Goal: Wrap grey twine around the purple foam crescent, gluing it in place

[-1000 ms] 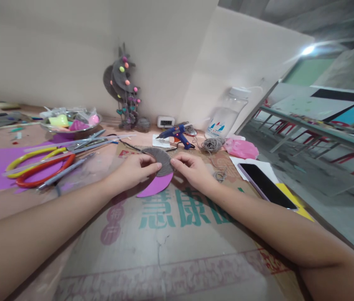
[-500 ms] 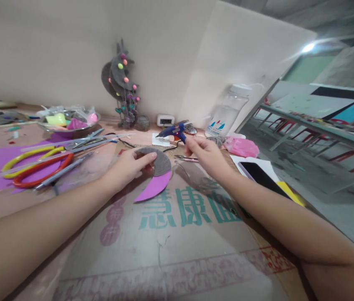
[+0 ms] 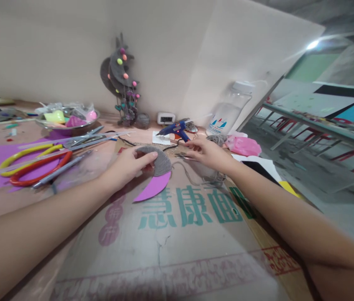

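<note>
A crescent (image 3: 162,161), wrapped in grey yarn above with a bare purple lower tip, is pinched in my left hand (image 3: 129,163) over the cardboard. Part of its upper end is hidden by my fingers. To the right, my right hand (image 3: 210,154) is beside the handle of a blue hot glue gun (image 3: 173,128); its thumb and index finger look apart. The gun's nozzle points left over a small white card (image 3: 161,138). Slim metal-tipped tool (image 3: 181,156), possibly tweezers or small scissors, lies under my right fingertips. Grey yarn (image 3: 189,177) trails over the cardboard below.
Printed cardboard (image 3: 170,259) covers the table front. Scissors with yellow and red handles (image 3: 39,167) lie left, near a metal bowl (image 3: 67,128) of craft bits. A decorated grey crescent ornament (image 3: 122,79), small clock (image 3: 166,118) and water bottle (image 3: 229,110) stand behind; a phone (image 3: 260,173) lies right.
My right hand has shifted slightly right and down off the glue gun's handle, toward the slim metal tool. The gun's handle has tilted a little. My left hand keeps the crescent in place.
</note>
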The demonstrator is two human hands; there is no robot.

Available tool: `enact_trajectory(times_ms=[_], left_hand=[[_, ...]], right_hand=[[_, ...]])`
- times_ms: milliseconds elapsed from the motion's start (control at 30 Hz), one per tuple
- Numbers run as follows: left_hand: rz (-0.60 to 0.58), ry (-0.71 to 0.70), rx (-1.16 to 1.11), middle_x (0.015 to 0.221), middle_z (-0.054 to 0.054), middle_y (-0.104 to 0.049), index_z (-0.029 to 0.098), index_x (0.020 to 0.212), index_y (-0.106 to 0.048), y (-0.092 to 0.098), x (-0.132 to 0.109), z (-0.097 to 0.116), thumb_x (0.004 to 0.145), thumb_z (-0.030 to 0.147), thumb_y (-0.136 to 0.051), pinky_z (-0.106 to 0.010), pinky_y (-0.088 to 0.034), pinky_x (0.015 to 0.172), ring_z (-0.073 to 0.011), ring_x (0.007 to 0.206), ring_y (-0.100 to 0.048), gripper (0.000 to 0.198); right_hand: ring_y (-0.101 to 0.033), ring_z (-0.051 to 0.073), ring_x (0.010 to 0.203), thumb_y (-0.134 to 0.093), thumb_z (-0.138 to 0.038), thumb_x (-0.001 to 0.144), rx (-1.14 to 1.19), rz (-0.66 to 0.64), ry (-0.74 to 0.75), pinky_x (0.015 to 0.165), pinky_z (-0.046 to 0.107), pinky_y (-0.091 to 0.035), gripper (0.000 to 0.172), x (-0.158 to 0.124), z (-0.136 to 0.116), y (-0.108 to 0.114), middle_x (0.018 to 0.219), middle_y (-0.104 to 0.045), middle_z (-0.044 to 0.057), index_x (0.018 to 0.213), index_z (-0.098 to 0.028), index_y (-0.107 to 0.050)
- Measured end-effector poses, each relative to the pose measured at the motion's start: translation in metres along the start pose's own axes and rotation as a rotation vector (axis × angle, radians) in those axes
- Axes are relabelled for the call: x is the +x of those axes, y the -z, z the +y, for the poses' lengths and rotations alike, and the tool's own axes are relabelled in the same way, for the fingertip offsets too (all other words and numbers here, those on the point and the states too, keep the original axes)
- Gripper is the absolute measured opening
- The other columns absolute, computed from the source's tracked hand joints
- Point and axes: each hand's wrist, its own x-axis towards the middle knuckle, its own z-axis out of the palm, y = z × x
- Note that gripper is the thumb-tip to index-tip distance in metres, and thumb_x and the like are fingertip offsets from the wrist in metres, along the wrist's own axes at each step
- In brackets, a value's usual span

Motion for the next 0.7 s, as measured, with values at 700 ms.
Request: enact_trajectory(times_ms=[700], left_hand=[[0.003, -0.019, 0.007, 0.06, 0.003, -0.058, 0.016, 0.078, -0.061, -0.002, 0.0, 0.009, 0.077, 0.028, -0.06, -0.02, -0.039, 0.052, -0.0097, 0.053, -0.05, 0.012]], right_hand=[[-0.063, 0.018, 0.083, -0.039, -0.026, 0.094, -0.036, 0.312, 0.113, 0.071, 0.028, -0.046, 0.029, -0.027, -0.05, -0.017, 0.098, -0.068, 0.005, 0.112, -0.02, -0.059]])
